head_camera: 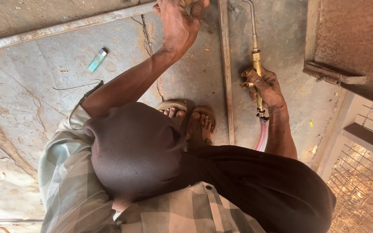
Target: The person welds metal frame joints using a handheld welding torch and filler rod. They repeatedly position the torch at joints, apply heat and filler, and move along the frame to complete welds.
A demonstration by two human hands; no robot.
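Neither of my hands is in view. A person [134, 151] in a checked shirt squats just below me, seen from above and behind. Their right hand [266, 88] grips a brass gas torch [256, 56], whose thin nozzle tube points away over the floor. A pink hose [262, 134] runs back from the torch. Their left hand [178, 23] reaches forward to the top edge and rests on something I cannot make out. A long flat steel bar [226, 73] lies on the concrete between the two hands, beside their sandalled feet [188, 118].
A green lighter [97, 59] and a bent wire [76, 86] lie on the cracked concrete floor at left. A long steel strip [65, 26] crosses the upper left. At right are a rusty metal panel [355, 39] and a wire-mesh frame [363, 185].
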